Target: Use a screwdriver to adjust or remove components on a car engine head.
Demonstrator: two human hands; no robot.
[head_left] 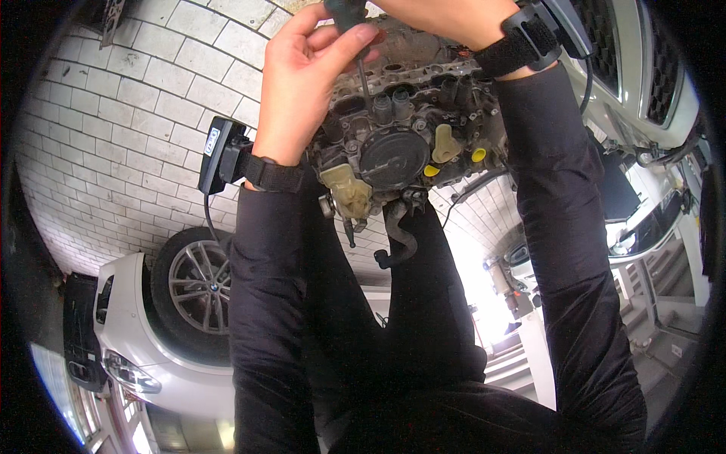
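My left hand (314, 60) is closed at the top of the view. Its thumb and fingers wrap round the dark handle of a screwdriver (346, 12), whose thin metal shaft runs down into the engine (423, 83). My right hand (450, 19) reaches in over the engine's right side, close to the handle; its fingers are cut off by the top edge. On the engine's near face sit a round black cover (394, 158), a translucent yellowish plastic part (348, 191) and a yellow cap (479, 155). A curved dark hose (401, 238) hangs below them.
A white car with a spoked wheel (200, 287) stands at the left. At the upper right is another car's front with a dark grille (665, 64). White tiled floor (144, 98) spreads round the engine. Cabled dark devices (221, 155) are strapped to both my wrists.
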